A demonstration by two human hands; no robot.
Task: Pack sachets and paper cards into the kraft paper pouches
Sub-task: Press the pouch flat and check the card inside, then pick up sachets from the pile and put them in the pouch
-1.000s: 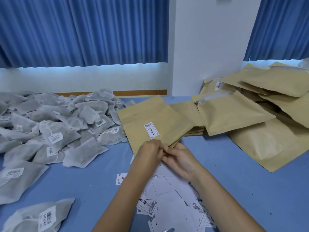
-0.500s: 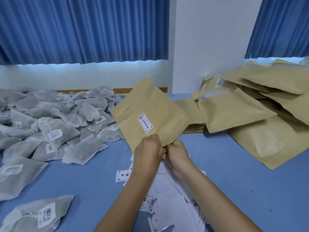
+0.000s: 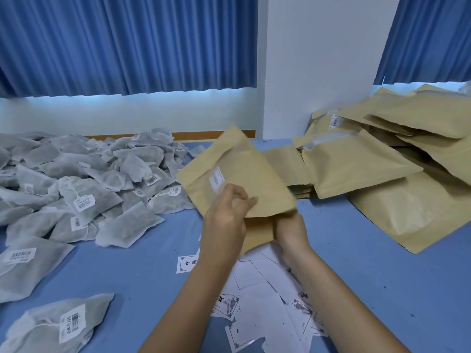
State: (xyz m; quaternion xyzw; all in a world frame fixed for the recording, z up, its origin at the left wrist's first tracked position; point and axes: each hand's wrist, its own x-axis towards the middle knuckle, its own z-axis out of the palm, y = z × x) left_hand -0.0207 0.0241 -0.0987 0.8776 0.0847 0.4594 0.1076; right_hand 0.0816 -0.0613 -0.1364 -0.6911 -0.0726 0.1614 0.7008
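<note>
two hands on one kraft pouch (image 3: 242, 174): right hand (image 3: 289, 231) pinches its near edge from below; left hand (image 3: 224, 217) curls against the front face, grip not confirmable. sachets (image 3: 84, 200) lie left of my fingers, paper cards (image 3: 257, 276) beneath my wrists. recommend spreading the mouth fully before loading.

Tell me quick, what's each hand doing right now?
Left hand: closed, pinching the kraft pouch near its lower edge.
Right hand: closed, gripping the same pouch from below.
</note>
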